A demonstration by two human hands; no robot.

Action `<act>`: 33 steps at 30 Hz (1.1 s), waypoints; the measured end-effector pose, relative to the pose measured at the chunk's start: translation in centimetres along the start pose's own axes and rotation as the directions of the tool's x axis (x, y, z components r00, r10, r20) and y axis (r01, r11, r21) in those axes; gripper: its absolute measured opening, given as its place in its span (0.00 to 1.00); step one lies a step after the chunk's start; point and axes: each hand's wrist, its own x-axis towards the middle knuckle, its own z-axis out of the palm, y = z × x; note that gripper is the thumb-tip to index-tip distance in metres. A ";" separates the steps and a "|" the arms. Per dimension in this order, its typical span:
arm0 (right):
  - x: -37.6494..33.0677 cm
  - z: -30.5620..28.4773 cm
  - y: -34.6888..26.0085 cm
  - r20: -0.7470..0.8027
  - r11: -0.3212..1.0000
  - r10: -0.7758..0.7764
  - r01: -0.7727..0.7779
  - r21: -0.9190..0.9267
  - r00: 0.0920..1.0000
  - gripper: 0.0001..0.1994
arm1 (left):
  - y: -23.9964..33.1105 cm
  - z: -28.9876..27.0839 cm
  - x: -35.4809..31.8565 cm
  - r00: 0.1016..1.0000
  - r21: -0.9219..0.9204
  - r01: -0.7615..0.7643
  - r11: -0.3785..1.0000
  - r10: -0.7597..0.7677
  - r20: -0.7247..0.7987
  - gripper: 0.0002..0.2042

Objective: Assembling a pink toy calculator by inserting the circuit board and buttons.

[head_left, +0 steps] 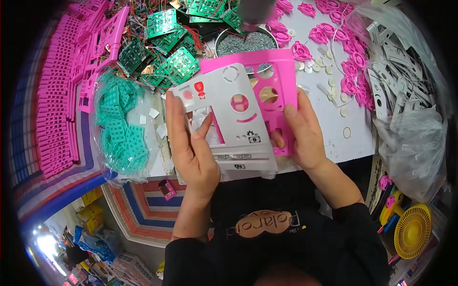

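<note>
My left hand [193, 157] grips a white faceplate [238, 125] by its left side, and its thumb shows in the rectangular cutout. The plate has round holes, a curved slot, and red and black printed icons. More white edges show below it, but I cannot tell how many pieces lie together. Partly behind the plate is a pink plastic panel [285, 71] with round openings, tilted over the table. My right hand [307, 136] is closed around that panel's right edge, thumb in front, with a fingertip showing through a lower opening. The two pieces overlap.
Green circuit boards [181, 66] with wires lie behind, beside a round bowl of small screws [238, 43]. Teal keypads [119, 124] and stacked pink panels [57, 100] are at left. Pink rings [350, 69] and a bag of white plates [381, 71] are at right. A dark tool [255, 10] hangs above.
</note>
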 end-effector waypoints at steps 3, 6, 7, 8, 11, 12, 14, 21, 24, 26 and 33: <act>-0.4 0.3 0.2 -0.017 0.995 -0.037 0.036 -0.089 0.999 0.17 | -0.6 -0.4 0.0 0.995 0.169 -0.079 0.983 0.068 0.071 0.27; -0.6 0.1 -0.1 0.016 0.985 -0.031 0.033 -0.170 0.999 0.19 | -0.9 -0.2 -0.3 0.986 0.321 -0.158 0.934 0.136 0.091 0.27; -0.6 -0.1 -0.2 0.026 0.979 -0.022 0.027 -0.204 0.999 0.20 | -1.0 -0.3 -0.2 0.987 0.358 -0.160 0.920 0.147 0.063 0.27; -0.5 -0.3 -0.1 0.006 0.979 -0.042 0.042 -0.199 0.999 0.20 | -1.0 -0.5 0.0 0.987 0.395 -0.160 0.905 0.159 0.035 0.27; -0.1 -0.3 0.0 -0.032 0.986 -0.050 0.045 -0.162 0.998 0.20 | -0.4 -0.7 0.3 0.992 0.226 -0.061 0.972 0.083 -0.091 0.26; 0.0 0.3 -0.2 -0.031 0.991 -0.023 0.019 -0.133 0.999 0.19 | 0.0 -0.7 0.3 0.996 0.128 0.007 0.992 0.004 -0.084 0.26; -0.2 0.9 -0.2 0.006 0.989 0.002 -0.001 -0.146 1.000 0.18 | -0.4 -0.4 0.3 0.998 0.205 -0.062 0.977 0.063 -0.002 0.26; -0.8 0.8 -0.3 0.073 0.965 0.063 -0.042 -0.257 0.995 0.20 | -2.1 0.0 -0.5 0.993 0.322 -0.121 0.939 0.120 0.023 0.28; -0.8 0.8 0.0 0.080 0.951 0.013 0.012 -0.309 0.997 0.20 | -2.1 0.1 -0.6 0.994 0.321 -0.107 0.941 0.113 -0.001 0.28; -0.7 0.9 0.3 0.091 0.939 -0.054 0.082 -0.334 0.994 0.21 | -1.9 0.0 -0.8 0.992 0.337 -0.120 0.934 0.127 0.001 0.28; -0.1 0.3 0.6 0.178 0.881 -0.168 0.228 -0.414 0.970 0.24 | -0.9 0.3 -0.7 0.993 0.378 -0.107 0.919 0.117 -0.001 0.28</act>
